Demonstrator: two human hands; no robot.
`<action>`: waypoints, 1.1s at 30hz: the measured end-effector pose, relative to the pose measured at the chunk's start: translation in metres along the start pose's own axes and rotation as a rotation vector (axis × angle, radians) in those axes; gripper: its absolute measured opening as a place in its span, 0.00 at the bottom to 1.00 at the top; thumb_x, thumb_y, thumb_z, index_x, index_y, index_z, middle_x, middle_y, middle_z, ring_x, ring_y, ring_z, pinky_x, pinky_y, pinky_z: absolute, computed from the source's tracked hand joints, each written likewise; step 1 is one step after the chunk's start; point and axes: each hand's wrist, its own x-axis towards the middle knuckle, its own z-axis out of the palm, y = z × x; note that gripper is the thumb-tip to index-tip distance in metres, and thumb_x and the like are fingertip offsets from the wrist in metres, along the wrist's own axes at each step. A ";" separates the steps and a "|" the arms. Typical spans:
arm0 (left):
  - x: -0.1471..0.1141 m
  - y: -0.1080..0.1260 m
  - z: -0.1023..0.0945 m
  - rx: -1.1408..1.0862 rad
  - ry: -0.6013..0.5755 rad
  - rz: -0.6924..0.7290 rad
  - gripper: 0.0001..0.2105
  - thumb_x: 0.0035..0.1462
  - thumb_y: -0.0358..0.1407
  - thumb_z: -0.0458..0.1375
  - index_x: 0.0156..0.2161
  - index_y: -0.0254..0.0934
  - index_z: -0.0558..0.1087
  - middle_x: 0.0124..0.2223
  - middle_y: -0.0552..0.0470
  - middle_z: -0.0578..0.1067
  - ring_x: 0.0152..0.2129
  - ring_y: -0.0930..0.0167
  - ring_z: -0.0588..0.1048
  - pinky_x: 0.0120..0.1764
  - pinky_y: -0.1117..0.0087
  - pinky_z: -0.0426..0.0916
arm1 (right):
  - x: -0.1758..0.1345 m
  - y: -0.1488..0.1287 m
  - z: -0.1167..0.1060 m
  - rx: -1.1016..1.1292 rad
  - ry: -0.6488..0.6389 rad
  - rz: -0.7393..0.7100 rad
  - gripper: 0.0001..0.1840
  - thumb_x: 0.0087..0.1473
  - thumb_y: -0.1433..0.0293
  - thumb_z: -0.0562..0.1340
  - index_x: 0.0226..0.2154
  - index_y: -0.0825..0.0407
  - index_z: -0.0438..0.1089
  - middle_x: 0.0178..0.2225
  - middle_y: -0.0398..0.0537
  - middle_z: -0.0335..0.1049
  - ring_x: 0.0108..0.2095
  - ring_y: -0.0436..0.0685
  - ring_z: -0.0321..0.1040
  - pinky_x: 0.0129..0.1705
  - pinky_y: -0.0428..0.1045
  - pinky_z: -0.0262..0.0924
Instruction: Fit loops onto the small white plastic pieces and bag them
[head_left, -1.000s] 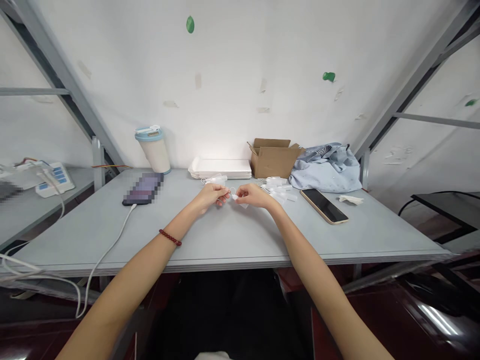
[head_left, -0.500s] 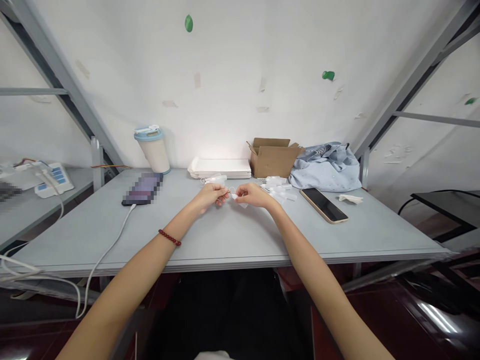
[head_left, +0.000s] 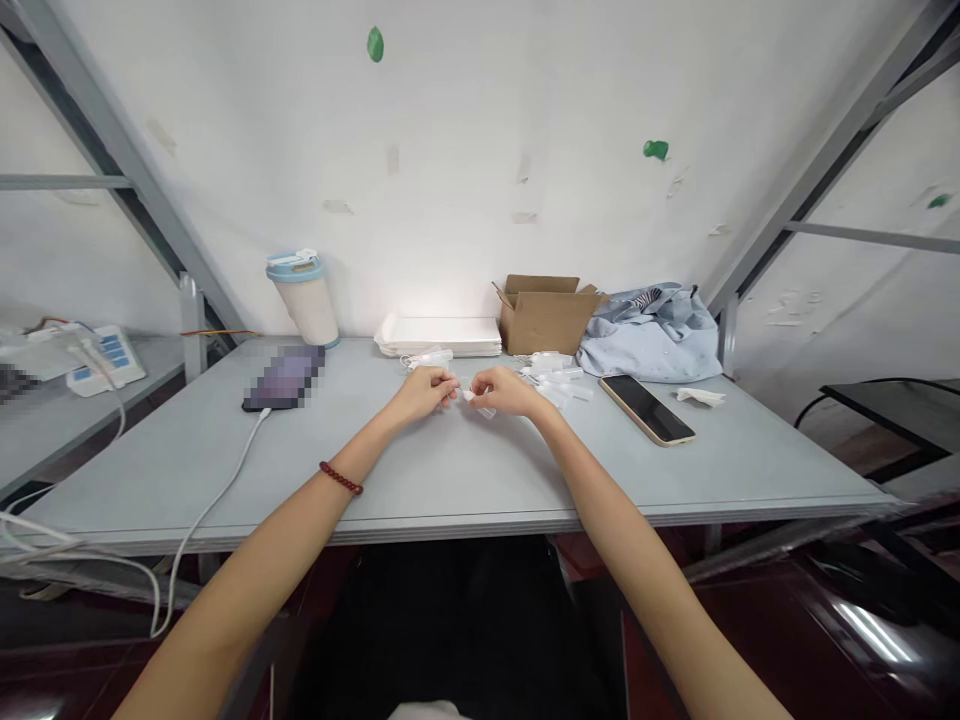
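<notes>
Both hands meet close together above the middle of the grey table [head_left: 465,470]. My right hand [head_left: 501,390] is closed in a pinch on a small translucent plastic tube [head_left: 486,411], whose clear end sticks out below the fingers. My left hand [head_left: 424,393], with fingertips pressed together, faces it; what it pinches, perhaps a thin cord, is too small to make out. Just right of my right hand lies a pile of similar clear tubes [head_left: 559,375]. A few more tubes [head_left: 431,358] with thin white loops lie behind my left hand.
Along the back stand a blue-lidded cup [head_left: 306,300], a white stack [head_left: 442,335], an open cardboard box [head_left: 547,320] and bunched light-blue cloth [head_left: 652,335]. A phone [head_left: 646,408] lies right, near crumpled tissue [head_left: 700,397]. Another phone [head_left: 281,378] with a white cable [head_left: 217,500] lies left.
The thin white loop that stood up between my fingertips no longer shows. The clear end of the tube points a little lower; my hands have barely moved.
</notes>
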 end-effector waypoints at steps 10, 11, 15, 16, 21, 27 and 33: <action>-0.002 0.003 0.001 -0.037 0.010 -0.025 0.09 0.48 0.37 0.61 0.25 0.33 0.71 0.24 0.52 0.73 0.17 0.76 0.67 0.22 0.73 0.63 | 0.001 -0.001 0.007 0.056 0.030 -0.007 0.08 0.40 0.67 0.62 0.23 0.54 0.64 0.19 0.37 0.59 0.24 0.48 0.55 0.28 0.45 0.47; -0.003 0.003 0.001 -0.040 0.015 -0.025 0.08 0.48 0.37 0.61 0.25 0.33 0.70 0.24 0.52 0.73 0.17 0.76 0.67 0.22 0.73 0.63 | 0.001 -0.001 0.008 0.074 0.038 -0.020 0.08 0.40 0.67 0.62 0.22 0.54 0.64 0.19 0.37 0.58 0.24 0.48 0.55 0.28 0.45 0.47; -0.003 0.004 0.002 -0.045 0.035 -0.018 0.07 0.48 0.35 0.60 0.24 0.33 0.70 0.23 0.53 0.73 0.17 0.76 0.67 0.21 0.73 0.63 | 0.002 0.001 0.013 0.139 0.064 -0.051 0.09 0.39 0.66 0.62 0.21 0.54 0.62 0.18 0.37 0.57 0.24 0.47 0.53 0.28 0.45 0.46; -0.004 0.004 0.002 -0.048 0.039 -0.017 0.07 0.48 0.34 0.60 0.24 0.33 0.70 0.23 0.53 0.72 0.16 0.76 0.67 0.21 0.74 0.63 | 0.003 0.001 0.014 0.148 0.070 -0.058 0.09 0.39 0.66 0.62 0.21 0.53 0.62 0.18 0.37 0.56 0.24 0.47 0.53 0.28 0.45 0.46; -0.004 0.004 0.003 -0.060 0.052 -0.017 0.06 0.48 0.33 0.59 0.23 0.33 0.70 0.22 0.53 0.72 0.16 0.77 0.66 0.21 0.74 0.63 | 0.004 0.004 0.017 0.178 0.077 -0.090 0.11 0.40 0.63 0.61 0.21 0.53 0.61 0.18 0.37 0.56 0.24 0.48 0.53 0.28 0.45 0.46; -0.004 0.002 0.004 -0.077 0.049 -0.023 0.06 0.48 0.32 0.59 0.24 0.32 0.70 0.21 0.53 0.72 0.16 0.77 0.67 0.21 0.74 0.63 | 0.006 0.006 0.018 0.200 0.078 -0.072 0.12 0.39 0.62 0.61 0.22 0.53 0.62 0.18 0.37 0.55 0.25 0.48 0.52 0.28 0.45 0.46; -0.004 0.001 0.005 -0.092 0.045 -0.027 0.06 0.48 0.32 0.60 0.24 0.33 0.70 0.21 0.54 0.72 0.16 0.77 0.67 0.21 0.74 0.63 | 0.006 0.006 0.018 0.211 0.076 -0.070 0.12 0.39 0.62 0.62 0.22 0.53 0.62 0.18 0.36 0.55 0.24 0.47 0.52 0.28 0.45 0.46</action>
